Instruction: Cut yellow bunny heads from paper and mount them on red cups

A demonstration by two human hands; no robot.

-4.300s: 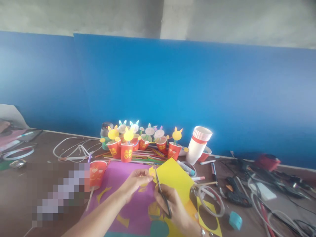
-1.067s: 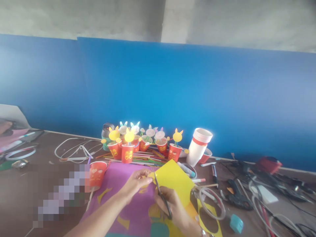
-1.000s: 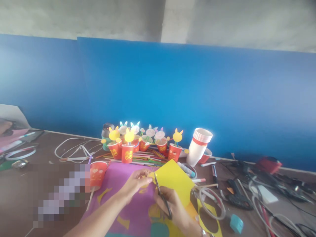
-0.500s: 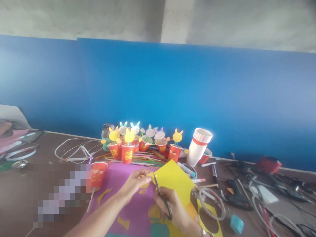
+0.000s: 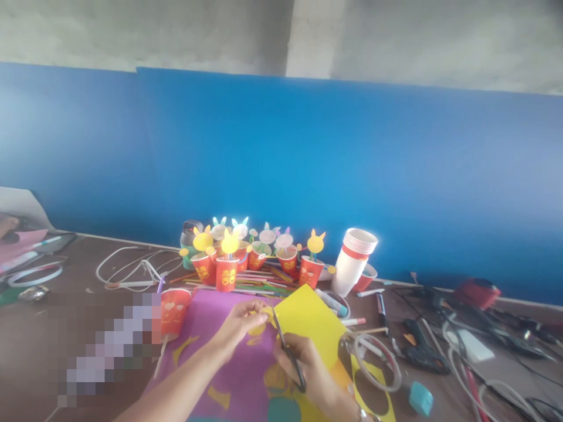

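Note:
Between the fingertips of my left hand (image 5: 247, 322) is a small yellow paper piece (image 5: 266, 313), pinched at its edge. My right hand (image 5: 303, 360) grips a pair of black-handled scissors (image 5: 288, 349), whose blades point up and left and meet the yellow piece. Whether the blades are fully closed is too small to tell. Beneath both hands lies a purple sheet (image 5: 246, 375) with yellow scraps (image 5: 219, 397) scattered over it. A large yellow sheet (image 5: 308, 310) lies just beyond my right hand.
Red paper cups (image 5: 226, 274) holding animal-head cutouts stand at the back, beside stacked white cups (image 5: 352, 261). Another red cup (image 5: 173, 310) stands left. Coloured sticks (image 5: 259, 281) lie behind the sheets. A glue gun (image 5: 424, 351), cables and a turquoise block (image 5: 421, 398) lie right.
Both hands hold almost the same pose. The yellow piece in my left fingers has turned slightly against the scissor blades.

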